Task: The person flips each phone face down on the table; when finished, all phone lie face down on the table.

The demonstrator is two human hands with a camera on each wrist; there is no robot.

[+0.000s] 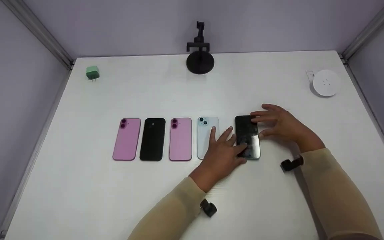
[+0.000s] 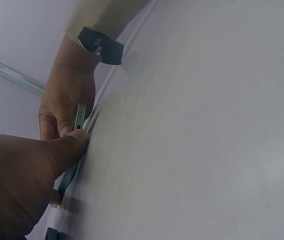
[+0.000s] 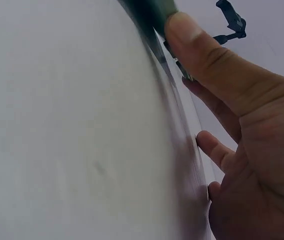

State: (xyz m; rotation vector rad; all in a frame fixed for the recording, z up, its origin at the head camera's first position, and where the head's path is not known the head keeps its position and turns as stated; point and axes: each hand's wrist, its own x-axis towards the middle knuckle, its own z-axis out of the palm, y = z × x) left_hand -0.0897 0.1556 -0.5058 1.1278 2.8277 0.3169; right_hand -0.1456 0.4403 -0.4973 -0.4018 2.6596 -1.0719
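A smartphone (image 1: 245, 128) lies screen up at the right end of a row, its dark glass reflecting light. My left hand (image 1: 220, 156) holds it at the lower left, thumb at the bottom edge and a finger over the screen. Other left fingers spread across a light blue phone (image 1: 202, 141), covering part of it. My right hand (image 1: 280, 125) grips the dark-screened phone's right side, thumb on the edge and fingertips near the top corner. In the left wrist view, that phone's bottom edge (image 2: 80, 115) shows between the hands. The right wrist view has the thumb (image 3: 184, 27) against its blurred side.
Left along the row lie a pink phone (image 1: 180, 141), a black phone (image 1: 152, 140) and another pink phone (image 1: 127, 140), all backs up. A black stand (image 1: 200, 63) is at the back, a green plug adapter (image 1: 92, 72) back left, a white round device (image 1: 326, 83) back right.
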